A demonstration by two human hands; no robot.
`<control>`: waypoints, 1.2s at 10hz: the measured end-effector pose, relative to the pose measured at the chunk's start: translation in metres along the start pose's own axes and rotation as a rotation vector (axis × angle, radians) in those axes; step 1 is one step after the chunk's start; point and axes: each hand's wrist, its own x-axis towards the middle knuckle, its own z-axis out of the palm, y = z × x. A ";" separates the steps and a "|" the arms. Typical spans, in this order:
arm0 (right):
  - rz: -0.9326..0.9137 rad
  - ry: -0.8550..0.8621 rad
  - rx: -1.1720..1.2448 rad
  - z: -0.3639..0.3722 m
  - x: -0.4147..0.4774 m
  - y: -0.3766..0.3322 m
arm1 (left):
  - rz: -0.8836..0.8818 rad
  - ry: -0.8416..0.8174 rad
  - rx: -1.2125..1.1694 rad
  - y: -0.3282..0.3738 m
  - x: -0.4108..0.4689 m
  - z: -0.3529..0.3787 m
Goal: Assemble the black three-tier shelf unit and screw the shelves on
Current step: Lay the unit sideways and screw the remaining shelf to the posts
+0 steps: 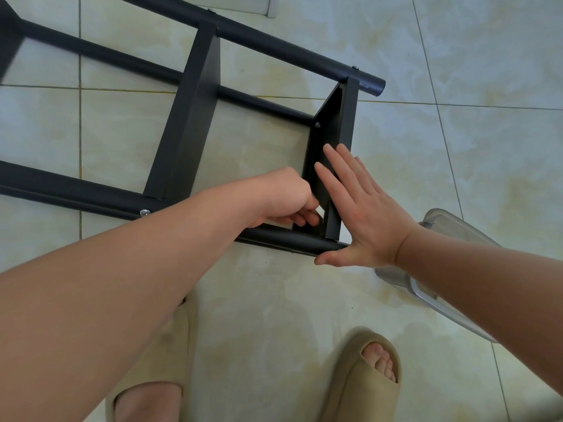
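Pale glossy floor tiles [457, 147] fill the frame. The black shelf unit [189, 117] lies on its side across the upper left and centre. The right hand [365, 214] presses flat, fingers straight, against the end shelf [344, 123], thumb at the end of the lower tube [91, 193]. The left hand [283, 199] curls at that shelf's inner corner; whether its grip pinches anything is hidden. The frame looks stiff, fairly light and slick-painted, so it is best held by the tubes.
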 end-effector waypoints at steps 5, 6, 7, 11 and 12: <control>-0.002 0.004 0.005 0.001 0.000 0.000 | 0.110 -0.077 0.235 -0.002 -0.003 -0.011; -0.002 0.005 0.006 0.001 0.000 0.001 | 0.138 -0.091 0.291 -0.002 -0.004 -0.012; -0.004 0.004 0.003 0.002 0.000 0.001 | 0.142 -0.104 0.337 -0.002 -0.005 -0.012; 0.002 -0.002 0.009 0.001 0.000 0.001 | 0.130 -0.155 0.533 -0.001 -0.007 -0.009; 0.001 -0.003 0.006 0.001 -0.001 0.001 | 0.148 -0.131 0.533 -0.004 -0.005 -0.013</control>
